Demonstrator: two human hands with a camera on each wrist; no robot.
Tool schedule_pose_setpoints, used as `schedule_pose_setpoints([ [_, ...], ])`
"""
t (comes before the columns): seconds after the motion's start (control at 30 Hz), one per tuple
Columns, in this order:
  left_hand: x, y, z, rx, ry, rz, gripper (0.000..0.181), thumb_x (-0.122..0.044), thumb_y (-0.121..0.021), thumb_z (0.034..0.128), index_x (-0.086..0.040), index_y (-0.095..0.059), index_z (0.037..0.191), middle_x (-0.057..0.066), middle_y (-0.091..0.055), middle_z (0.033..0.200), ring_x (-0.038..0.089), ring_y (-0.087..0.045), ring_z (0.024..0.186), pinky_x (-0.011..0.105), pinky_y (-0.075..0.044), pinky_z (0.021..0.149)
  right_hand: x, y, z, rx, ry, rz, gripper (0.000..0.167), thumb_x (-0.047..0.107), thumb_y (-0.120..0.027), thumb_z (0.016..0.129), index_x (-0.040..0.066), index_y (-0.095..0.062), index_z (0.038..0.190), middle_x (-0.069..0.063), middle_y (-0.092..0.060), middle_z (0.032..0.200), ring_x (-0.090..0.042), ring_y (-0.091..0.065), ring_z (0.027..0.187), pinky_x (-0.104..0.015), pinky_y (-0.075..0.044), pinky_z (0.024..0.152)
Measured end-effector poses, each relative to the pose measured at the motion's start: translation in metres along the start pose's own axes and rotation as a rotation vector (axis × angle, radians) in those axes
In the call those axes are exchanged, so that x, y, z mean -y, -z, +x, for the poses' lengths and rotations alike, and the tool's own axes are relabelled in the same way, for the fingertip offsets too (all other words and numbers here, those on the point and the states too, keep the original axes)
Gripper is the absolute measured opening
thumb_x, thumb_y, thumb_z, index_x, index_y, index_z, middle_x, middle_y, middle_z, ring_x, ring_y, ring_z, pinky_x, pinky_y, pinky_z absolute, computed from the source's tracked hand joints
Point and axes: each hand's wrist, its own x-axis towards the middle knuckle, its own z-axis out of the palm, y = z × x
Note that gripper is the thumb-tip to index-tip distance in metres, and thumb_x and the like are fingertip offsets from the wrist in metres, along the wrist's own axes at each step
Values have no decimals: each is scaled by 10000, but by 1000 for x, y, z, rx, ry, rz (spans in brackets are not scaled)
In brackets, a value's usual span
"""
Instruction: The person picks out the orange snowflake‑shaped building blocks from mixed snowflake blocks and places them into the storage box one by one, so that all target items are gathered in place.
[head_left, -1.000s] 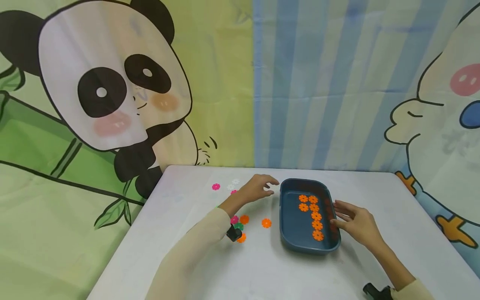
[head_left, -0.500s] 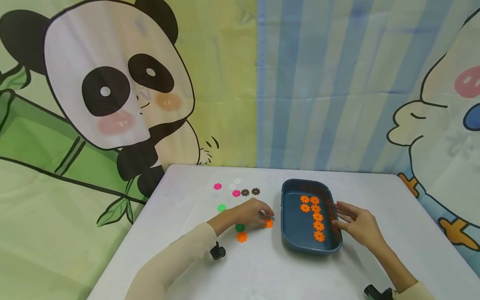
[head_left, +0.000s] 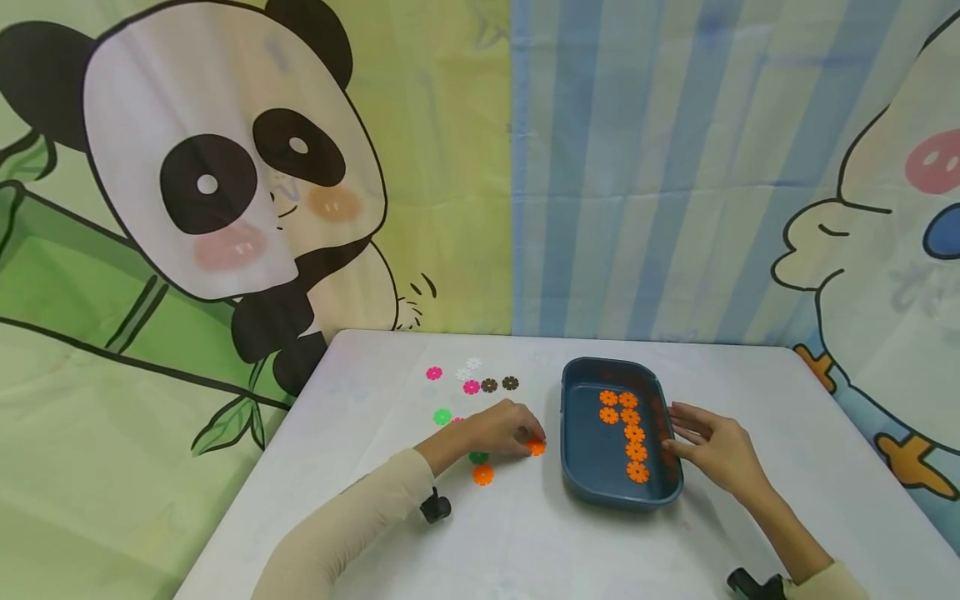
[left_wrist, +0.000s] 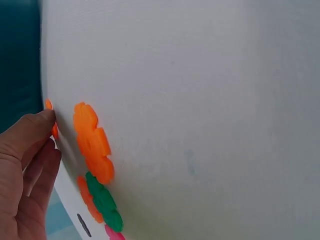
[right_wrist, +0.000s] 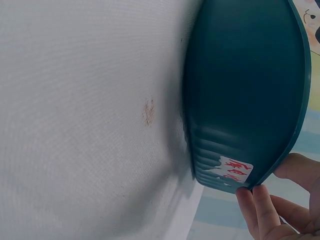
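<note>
My left hand (head_left: 506, 429) pinches an orange flower-shaped disc (head_left: 536, 447) between thumb and fingers, low over the table left of the dark blue tub (head_left: 592, 492). In the left wrist view that disc (left_wrist: 54, 131) shows edge-on at the fingertips. With the thumb over the rim and the fingers against the outer wall, my right hand (head_left: 716, 446) holds the tub's right side. Several orange flower discs (head_left: 634, 433) lie inside the tub. Seen from the right wrist, the tub's wall (right_wrist: 245, 90) bears a torn white label with red marks.
Left of the tub lie loose flower discs: another orange one (head_left: 483, 475), a dark green one (head_left: 478, 457), partly hidden, a light green one (head_left: 442, 416), brown ones (head_left: 510, 383), pink ones (head_left: 434, 373) and white ones (head_left: 472, 364). A printed cloth (head_left: 435, 167) hangs behind the table.
My left hand has come down from beside the tub's far left corner toward the near left and taken hold of an orange flower disc. The right hand keeps its place on the tub.
</note>
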Motion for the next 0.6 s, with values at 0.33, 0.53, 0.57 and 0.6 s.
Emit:
schedule_pose_setpoints([
  [0.33,1,0,-1,-61,-36,53,288,-113,-727,825,-103,-717,1113,-43,-688,1066,64,-604,945,133,-466,841,0,0,0,5,0,2,673,92,-788,813,-84,-472,1380,-297,-581,1256,-365,-639,1073,-257,-563,742],
  [0.53,-1,12,-4,-134,-32,-27,304,-94,-741,834,-65,-702,1134,-13,-686,1089,76,-637,984,161,-497,847,-1,0,0,1,0,-10,681,106,-796,808,-79,-476,1380,-294,-584,1255,-357,-644,1067,-256,-563,740],
  [0.57,-2,15,-4,-144,-34,-46,315,-89,-747,830,-54,-698,1139,-10,-685,1091,79,-637,986,166,-500,844,-1,0,1,1,1,-11,683,109,-797,808,-78,-476,1381,-294,-584,1254,-355,-645,1066,-254,-563,739],
  [0.6,-2,17,-4,-154,-36,-63,327,-85,-752,824,-49,-694,1144,-8,-685,1091,78,-638,985,170,-503,843,-1,1,1,1,2,-12,683,111,-797,808,-78,-476,1381,-293,-585,1254,-353,-646,1065,-252,-562,739],
])
